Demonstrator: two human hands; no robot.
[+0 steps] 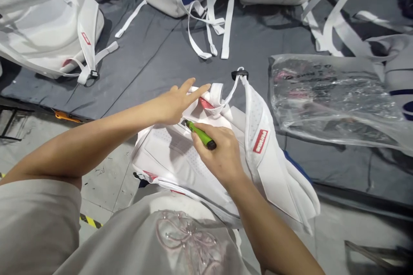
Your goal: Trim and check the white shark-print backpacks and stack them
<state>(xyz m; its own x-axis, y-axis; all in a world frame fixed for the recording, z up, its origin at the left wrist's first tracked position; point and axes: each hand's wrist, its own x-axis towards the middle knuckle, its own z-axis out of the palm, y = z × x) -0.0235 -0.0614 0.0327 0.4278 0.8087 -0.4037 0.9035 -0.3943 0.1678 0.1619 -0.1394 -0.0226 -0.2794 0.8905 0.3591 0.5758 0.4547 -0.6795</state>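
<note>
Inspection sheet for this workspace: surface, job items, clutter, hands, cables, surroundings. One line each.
Surface: dark grey cloth-like tabletop, creased.
Job items: white fabric backpack with red labels; slim green tool with black end, tip at the backpack.
Clutter: white backpack with red tags, far left; clear printed plastic bag, right.
Hands: right hand grips the tool; left hand touches the backpack.
Cables: nothing seen.
Surroundings: grey floor, yellow-black striped tape.

Plastic bag [335, 99] on the table [155, 60], right of the nearest backpack [189, 157]
</note>
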